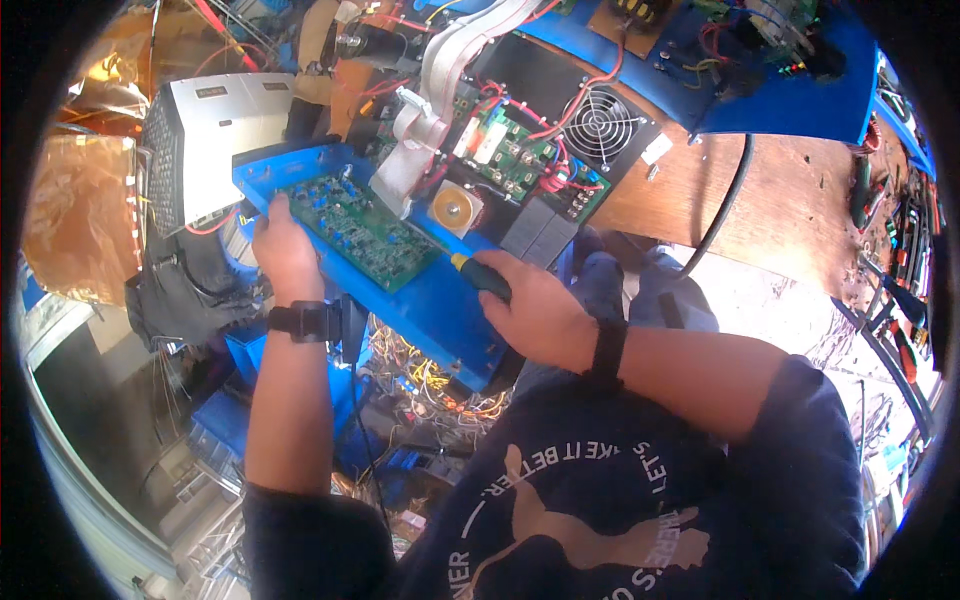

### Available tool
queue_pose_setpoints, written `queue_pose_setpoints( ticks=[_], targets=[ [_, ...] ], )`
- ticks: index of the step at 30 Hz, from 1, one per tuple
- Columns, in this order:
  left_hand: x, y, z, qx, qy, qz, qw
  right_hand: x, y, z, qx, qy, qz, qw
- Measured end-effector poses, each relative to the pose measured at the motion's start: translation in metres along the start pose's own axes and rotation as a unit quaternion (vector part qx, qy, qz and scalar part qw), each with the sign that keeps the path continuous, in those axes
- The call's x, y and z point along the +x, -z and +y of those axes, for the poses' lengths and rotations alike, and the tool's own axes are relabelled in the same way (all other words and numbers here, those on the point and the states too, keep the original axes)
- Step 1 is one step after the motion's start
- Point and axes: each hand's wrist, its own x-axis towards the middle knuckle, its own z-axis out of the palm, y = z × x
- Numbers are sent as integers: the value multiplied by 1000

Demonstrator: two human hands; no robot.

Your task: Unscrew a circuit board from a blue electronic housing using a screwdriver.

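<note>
My left hand [285, 250] is closed on the edge of a blue metal panel [425, 315], which lies tilted in front of me. A green circuit board [355, 230] full of small parts sits on that panel. In my right hand [540, 315] is a screwdriver [483, 276] with a dark and yellow handle. Its thin shaft points up and left along the board's right edge; I cannot tell whether the tip touches anything. A wide grey ribbon cable [445, 75] comes down to the board's upper right edge.
Behind the panel lies opened electronics with a round fan [600, 122], wires and a yellowish round coil [455, 208]. A silver metal case [225, 140] stands at left. Tangled wires [430, 385] lie below. A black cable [725, 205] hangs over the wooden tabletop [780, 200]; tools lie at far right.
</note>
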Motion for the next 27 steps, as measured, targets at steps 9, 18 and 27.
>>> queue_pose_setpoints(
  ticks=[9, 18, 27],
  targets=[
    [0, -1, 0, 1, 0, 5, 1000, 17, 26, -6, -257, 22, -105, 960],
    [-5, -4, 9, 0, 14, 7, 1000, 11, 5, -3, -25, -8, -12, 1000],
    [-3, 0, 4, 7, 1, 12, 1000, 35, 42, -9, 137, -162, -115, 970]
  ],
)
